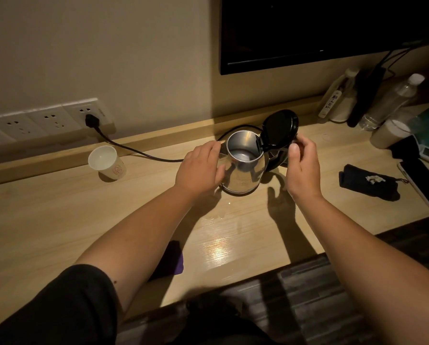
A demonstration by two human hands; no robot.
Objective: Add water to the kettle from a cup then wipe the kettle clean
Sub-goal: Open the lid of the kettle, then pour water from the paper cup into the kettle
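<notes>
A steel electric kettle (244,170) stands mid-desk with its black lid (280,128) swung up and open; the inside shows bare metal with a little shine at the bottom. My left hand (201,168) rests against the kettle's left side near the spout, fingers fairly straight. My right hand (302,163) is at the black handle on the kettle's right, its fingers curled round the handle just below the lid hinge. A white paper cup (106,161) stands upright at the left, apart from both hands. A dark cloth (368,181) with a white crumpled bit on it lies to the right.
A black power cord (133,150) runs from the wall socket (91,118) to the kettle. Bottles (387,103) and a paper cup stand at the back right, a phone (422,183) at the right edge. A television hangs above. Small water drops (221,215) lie before the kettle.
</notes>
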